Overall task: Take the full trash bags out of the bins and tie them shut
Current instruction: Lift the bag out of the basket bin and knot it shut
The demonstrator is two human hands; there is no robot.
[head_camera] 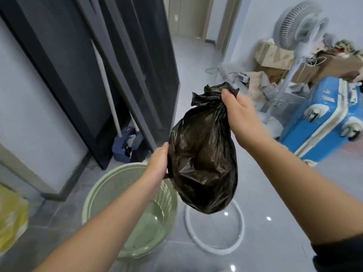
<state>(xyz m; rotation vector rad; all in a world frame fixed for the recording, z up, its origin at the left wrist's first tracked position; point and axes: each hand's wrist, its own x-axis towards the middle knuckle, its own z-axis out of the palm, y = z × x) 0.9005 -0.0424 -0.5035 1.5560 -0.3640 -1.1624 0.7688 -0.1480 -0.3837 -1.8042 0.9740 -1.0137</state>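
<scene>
A full black trash bag (pixel 202 154) hangs in the air in front of me, above the floor. My right hand (pixel 240 114) grips its gathered neck near the top, and the crumpled mouth sticks out above my fingers. My left hand (pixel 159 163) holds the bag's left side, with the fingers hidden behind the plastic. Below, a pale green slotted bin (pixel 98 195) stands on the floor with no bag in it. A white ring (pixel 242 222) lies on the tiles beside the bin.
Dark sliding door frames (pixel 110 75) stand at the left, with a blue dustpan (pixel 125 146) at their foot. A yellow bag (pixel 11 216) sits at the far left. A blue suitcase (pixel 322 122), a standing fan (pixel 298 32) and cardboard boxes (pixel 279 57) crowd the right. Grey tiled floor runs ahead.
</scene>
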